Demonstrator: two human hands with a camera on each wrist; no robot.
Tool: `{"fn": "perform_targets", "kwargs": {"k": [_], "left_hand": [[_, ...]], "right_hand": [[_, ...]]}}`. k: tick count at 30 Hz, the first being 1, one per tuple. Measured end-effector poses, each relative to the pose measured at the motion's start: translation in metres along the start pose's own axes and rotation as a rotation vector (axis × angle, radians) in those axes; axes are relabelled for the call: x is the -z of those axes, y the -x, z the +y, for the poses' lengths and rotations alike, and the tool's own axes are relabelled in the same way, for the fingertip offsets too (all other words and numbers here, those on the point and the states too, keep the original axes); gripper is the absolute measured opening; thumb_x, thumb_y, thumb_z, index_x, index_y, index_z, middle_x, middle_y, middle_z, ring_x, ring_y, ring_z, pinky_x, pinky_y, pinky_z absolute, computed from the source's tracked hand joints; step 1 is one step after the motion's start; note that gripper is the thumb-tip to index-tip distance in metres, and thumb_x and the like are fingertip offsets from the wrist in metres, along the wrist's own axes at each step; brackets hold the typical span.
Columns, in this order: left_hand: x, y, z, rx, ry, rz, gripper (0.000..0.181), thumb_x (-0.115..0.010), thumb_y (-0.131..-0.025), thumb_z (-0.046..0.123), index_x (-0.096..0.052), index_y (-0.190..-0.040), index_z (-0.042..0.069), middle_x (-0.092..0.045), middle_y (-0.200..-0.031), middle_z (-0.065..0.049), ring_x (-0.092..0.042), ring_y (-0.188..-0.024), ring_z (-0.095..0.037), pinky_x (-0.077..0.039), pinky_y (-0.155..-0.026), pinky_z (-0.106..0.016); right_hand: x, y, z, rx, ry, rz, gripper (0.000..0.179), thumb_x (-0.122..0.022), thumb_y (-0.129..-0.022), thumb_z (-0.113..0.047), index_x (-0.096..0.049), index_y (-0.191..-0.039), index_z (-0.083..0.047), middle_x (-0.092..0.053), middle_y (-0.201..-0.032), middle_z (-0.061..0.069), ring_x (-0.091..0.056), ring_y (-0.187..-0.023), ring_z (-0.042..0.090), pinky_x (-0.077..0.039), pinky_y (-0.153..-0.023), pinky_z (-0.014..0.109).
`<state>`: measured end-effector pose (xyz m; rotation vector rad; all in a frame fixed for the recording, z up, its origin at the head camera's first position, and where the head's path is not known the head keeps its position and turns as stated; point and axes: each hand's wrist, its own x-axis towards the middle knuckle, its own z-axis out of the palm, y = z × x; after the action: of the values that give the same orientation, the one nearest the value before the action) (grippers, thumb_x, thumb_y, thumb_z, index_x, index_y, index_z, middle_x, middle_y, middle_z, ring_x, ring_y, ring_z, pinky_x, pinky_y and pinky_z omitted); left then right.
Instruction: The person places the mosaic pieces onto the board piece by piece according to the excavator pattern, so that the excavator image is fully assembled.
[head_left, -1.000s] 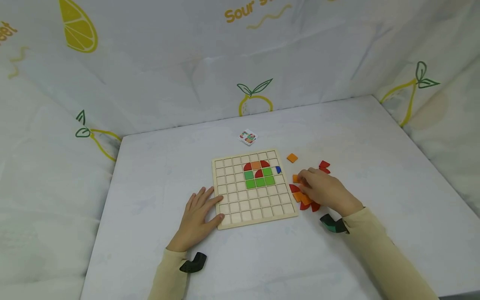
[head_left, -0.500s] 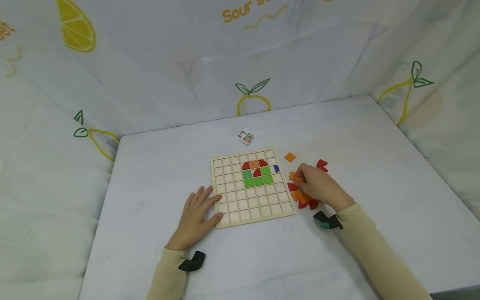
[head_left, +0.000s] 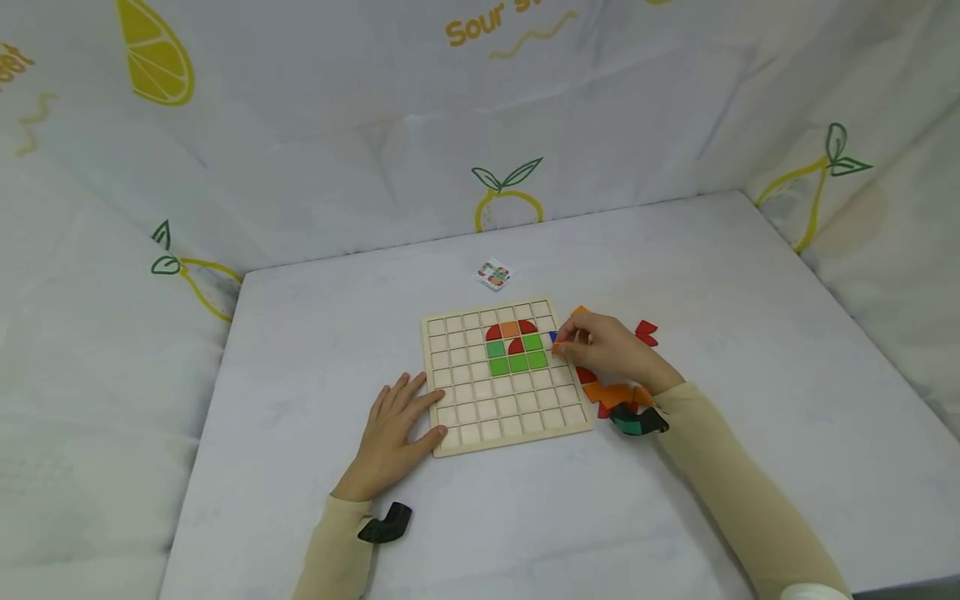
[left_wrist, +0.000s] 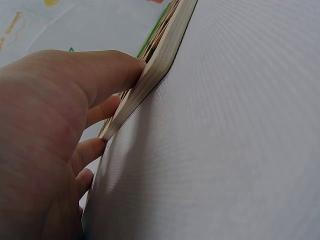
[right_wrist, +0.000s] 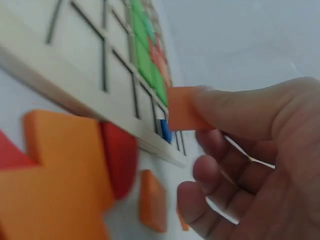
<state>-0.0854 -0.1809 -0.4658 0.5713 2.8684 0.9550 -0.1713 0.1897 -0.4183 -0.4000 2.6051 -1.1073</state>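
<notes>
A light wooden grid board (head_left: 487, 408) lies on the table with green, red and orange tiles in its upper middle cells. My left hand (head_left: 390, 442) rests at its left edge, fingers spread, with thumb and a fingertip on the rim; the left wrist view shows the thumb (left_wrist: 115, 75) against the corner. My right hand (head_left: 611, 350) pinches an orange square tile (right_wrist: 185, 107) between thumb and finger, over the board's right edge. Just beside it, a blue tile (head_left: 553, 337) sits in a right-column cell, partly hidden by the fingers.
Loose orange tiles (head_left: 615, 395) and red tiles lie piled right of the board, partly under my right wrist. Two red pieces (head_left: 646, 332) lie farther right. A small pattern card (head_left: 493, 273) lies behind the board. Printed white cloth (head_left: 337, 125) rises at the back.
My right hand has picked an orange tile from the pile and moved it left and up, to the board's right edge. The left hand stays on the board.
</notes>
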Motion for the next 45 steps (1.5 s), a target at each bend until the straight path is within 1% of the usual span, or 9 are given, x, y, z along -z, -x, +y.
{"fn": "perform_targets", "kwargs": {"k": [4, 7, 12, 20, 25, 27, 34, 40, 45], "left_hand": [[-0.001, 0.0, 0.0, -0.003, 0.0, 0.002, 0.052, -0.069, -0.094, 0.035, -0.058, -0.143, 0.02, -0.034, -0.166, -0.006, -0.017, -0.158, -0.033, -0.005, -0.129, -0.054], [-0.002, 0.0, -0.002, -0.001, -0.006, 0.008, 0.052, -0.069, -0.094, 0.035, -0.058, -0.143, 0.021, -0.034, -0.165, -0.006, -0.018, -0.158, -0.032, -0.006, -0.129, -0.054], [-0.002, 0.0, -0.002, 0.003, -0.012, 0.007, 0.053, -0.069, -0.094, 0.035, -0.057, -0.144, 0.021, -0.034, -0.166, -0.005, -0.018, -0.158, -0.032, -0.005, -0.129, -0.053], [-0.001, 0.0, -0.001, 0.0, -0.004, 0.002, 0.054, -0.069, -0.094, 0.036, -0.057, -0.144, 0.021, -0.033, -0.166, -0.005, -0.017, -0.158, -0.032, -0.004, -0.129, -0.053], [0.0, -0.001, -0.001, -0.004, 0.002, 0.006, 0.053, -0.069, -0.094, 0.035, -0.057, -0.144, 0.021, -0.034, -0.166, -0.005, -0.017, -0.158, -0.033, -0.005, -0.129, -0.053], [-0.001, -0.001, -0.001, -0.004, 0.0, 0.006, 0.053, -0.069, -0.094, 0.036, -0.057, -0.144, 0.021, -0.034, -0.166, -0.005, -0.017, -0.158, -0.033, -0.005, -0.129, -0.053], [-0.001, -0.001, -0.001, -0.01, -0.001, 0.01, 0.053, -0.07, -0.094, 0.035, -0.057, -0.144, 0.021, -0.035, -0.165, -0.005, -0.018, -0.158, -0.032, -0.005, -0.129, -0.053], [-0.002, -0.001, -0.002, -0.009, -0.008, 0.009, 0.053, -0.07, -0.094, 0.035, -0.058, -0.143, 0.021, -0.034, -0.165, -0.005, -0.018, -0.158, -0.032, -0.006, -0.129, -0.053], [-0.002, -0.001, -0.002, -0.009, -0.009, 0.009, 0.053, -0.07, -0.094, 0.035, -0.058, -0.143, 0.021, -0.035, -0.165, -0.005, -0.018, -0.158, -0.032, -0.006, -0.129, -0.053]], "right_hand": [[-0.007, -0.001, 0.0, 0.045, 0.014, 0.002, 0.007, -0.068, -0.098, -0.019, -0.068, -0.103, -0.014, -0.061, -0.09, 0.002, -0.052, -0.08, 0.019, -0.046, -0.063, 0.024], [-0.011, -0.001, -0.001, 0.068, 0.045, 0.011, 0.005, -0.067, -0.098, -0.016, -0.068, -0.101, -0.012, -0.062, -0.087, 0.002, -0.053, -0.078, 0.018, -0.046, -0.064, 0.023], [-0.015, -0.002, -0.002, 0.065, 0.079, 0.039, 0.007, -0.067, -0.098, -0.014, -0.07, -0.103, -0.01, -0.064, -0.091, 0.002, -0.054, -0.082, 0.018, -0.049, -0.069, 0.026], [-0.022, -0.004, -0.004, 0.097, 0.235, 0.107, 0.008, -0.069, -0.097, -0.015, -0.073, -0.1, -0.009, -0.066, -0.094, 0.001, -0.057, -0.086, 0.017, -0.053, -0.075, 0.029], [-0.023, -0.003, -0.006, 0.073, 0.282, 0.113, 0.011, -0.07, -0.097, -0.018, -0.073, -0.101, -0.008, -0.066, -0.099, 0.003, -0.056, -0.088, 0.018, -0.054, -0.079, 0.032], [-0.022, -0.002, -0.007, 0.065, 0.281, 0.102, 0.013, -0.07, -0.096, -0.02, -0.073, -0.102, -0.009, -0.067, -0.099, 0.003, -0.056, -0.089, 0.018, -0.054, -0.079, 0.032], [-0.006, 0.004, -0.005, -0.016, 0.142, 0.086, 0.013, -0.068, -0.098, -0.025, -0.07, -0.099, -0.012, -0.063, -0.086, 0.003, -0.054, -0.078, 0.02, -0.049, -0.061, 0.028], [0.012, 0.01, 0.0, -0.028, 0.144, 0.104, 0.01, -0.065, -0.1, -0.019, -0.066, -0.1, -0.009, -0.062, -0.089, 0.005, -0.054, -0.083, 0.021, -0.048, -0.068, 0.029], [0.019, 0.013, 0.003, -0.055, 0.156, 0.109, 0.015, -0.066, -0.1, -0.022, -0.066, -0.104, -0.007, -0.061, -0.093, 0.007, -0.054, -0.088, 0.023, -0.048, -0.075, 0.032]]}}
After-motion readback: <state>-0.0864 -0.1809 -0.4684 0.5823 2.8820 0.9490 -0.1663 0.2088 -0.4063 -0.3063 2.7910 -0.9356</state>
